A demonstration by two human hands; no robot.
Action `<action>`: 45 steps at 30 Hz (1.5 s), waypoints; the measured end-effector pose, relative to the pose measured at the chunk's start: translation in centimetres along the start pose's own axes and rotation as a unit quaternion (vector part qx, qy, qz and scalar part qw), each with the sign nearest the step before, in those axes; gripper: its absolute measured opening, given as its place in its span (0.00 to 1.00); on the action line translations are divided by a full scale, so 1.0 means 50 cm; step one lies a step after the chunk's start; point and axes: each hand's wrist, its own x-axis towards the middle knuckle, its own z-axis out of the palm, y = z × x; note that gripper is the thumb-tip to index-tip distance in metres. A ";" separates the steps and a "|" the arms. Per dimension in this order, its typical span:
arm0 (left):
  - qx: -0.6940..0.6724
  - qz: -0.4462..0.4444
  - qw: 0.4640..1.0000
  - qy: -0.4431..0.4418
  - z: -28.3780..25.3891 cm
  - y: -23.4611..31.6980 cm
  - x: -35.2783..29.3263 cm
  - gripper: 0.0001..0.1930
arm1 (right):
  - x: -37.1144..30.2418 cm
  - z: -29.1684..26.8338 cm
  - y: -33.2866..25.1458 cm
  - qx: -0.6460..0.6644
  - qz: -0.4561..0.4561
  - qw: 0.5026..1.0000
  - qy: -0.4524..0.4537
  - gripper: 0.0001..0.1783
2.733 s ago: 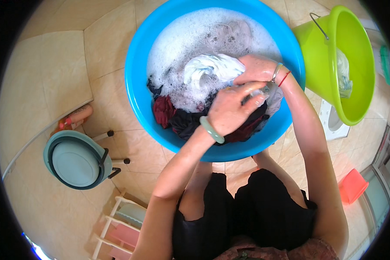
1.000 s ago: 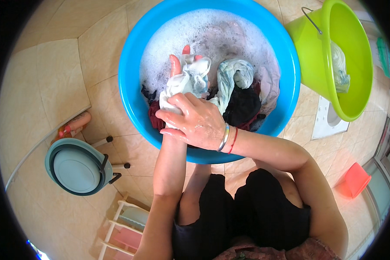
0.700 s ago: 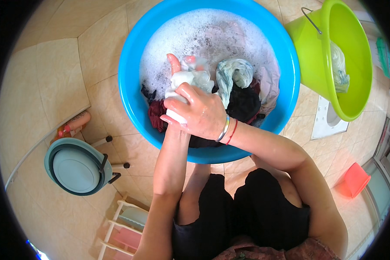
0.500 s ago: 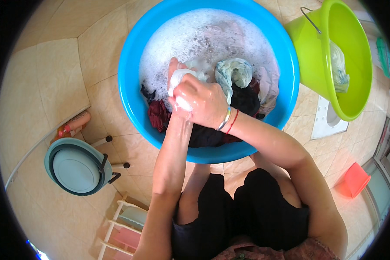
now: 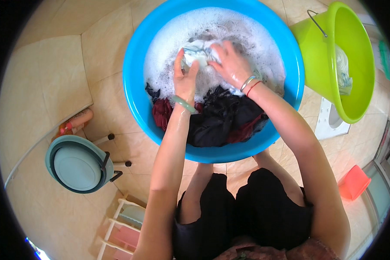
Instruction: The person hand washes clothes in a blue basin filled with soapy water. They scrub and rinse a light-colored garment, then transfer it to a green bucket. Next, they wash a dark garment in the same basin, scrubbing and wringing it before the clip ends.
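A big blue tub point(image 5: 133, 93) of foamy water with laundry in it stands before me. Over the foam, both my hands are at a wet white cloth point(image 5: 198, 53) with bluish-grey marks. My left hand point(image 5: 185, 80), a green bangle at its wrist, is open, thumb and fingers spread at the cloth's left edge. From the right, my right hand point(image 5: 235, 67) has its fingers curled onto the cloth, thumb beneath; it wears a silver bangle and a red string. Dark clothes point(image 5: 223, 115) and a maroon cloth point(image 5: 162, 113) lie bunched in the tub's near part.
At the right a lime-green bucket point(image 5: 310, 65) tilts beside the tub, a whitish cloth point(image 5: 343, 71) inside. A teal basin point(image 5: 78, 167) is at the left, near a pink bottle point(image 5: 79, 119). A white rack point(image 5: 112, 227) is lower left, a coral-coloured container point(image 5: 354, 182) lower right.
My hands have come apart from a joined grip on the white cloth, which now spreads between them. The right hand has moved right and away from me. The view has shifted slightly.
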 end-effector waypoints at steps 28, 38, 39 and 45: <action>-0.389 -0.255 0.866 -0.183 0.042 0.106 -0.003 0.25 | -0.103 -0.079 -0.245 0.134 -0.210 0.947 0.202 0.16; -0.250 -0.065 0.966 0.012 0.070 0.123 -0.059 0.15 | -0.071 -0.065 -0.217 0.186 -0.183 0.927 0.270 0.12; -0.229 -0.038 0.972 0.033 0.079 0.121 -0.061 0.13 | -0.069 -0.064 -0.212 0.184 -0.183 0.928 0.269 0.12; -0.278 -0.025 0.959 -0.037 0.060 0.086 -0.050 0.12 | -0.065 -0.064 -0.195 0.204 -0.182 0.927 0.256 0.12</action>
